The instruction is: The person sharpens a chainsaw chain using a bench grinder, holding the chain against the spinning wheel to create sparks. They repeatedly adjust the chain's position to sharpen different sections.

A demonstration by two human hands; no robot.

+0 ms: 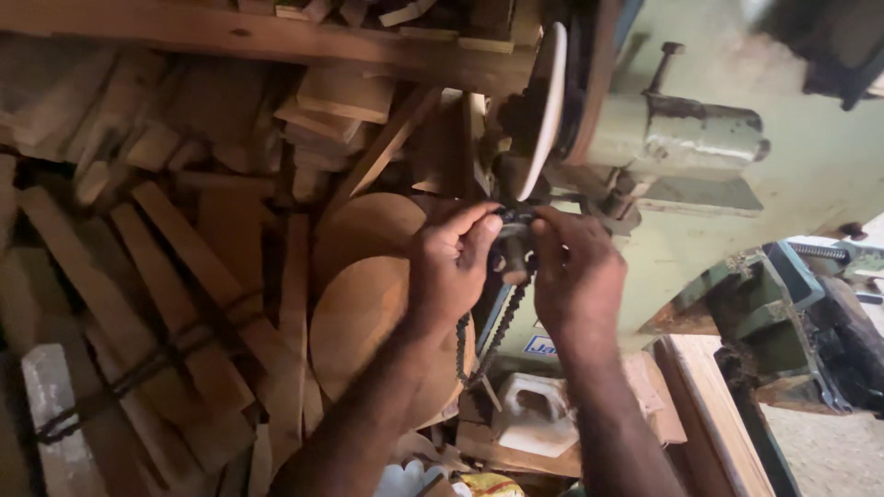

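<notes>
Hands: two, both raised to one small dark fitting low on the pale green machine. Left hand is curled, fingers closed onto the fitting from the left. Right hand pinches the same fitting from the right, fingers together on it. Chain: one, dark, hanging from the fitting between the forearms. Disc: one, white-faced, mounted edge-on just above the hands. Round wooden boards: two, overlapping, left of the left hand. Scrap planks are heaped behind them, too many to count. Both forearms extend upward from the lower edge, nearly parallel.
</notes>
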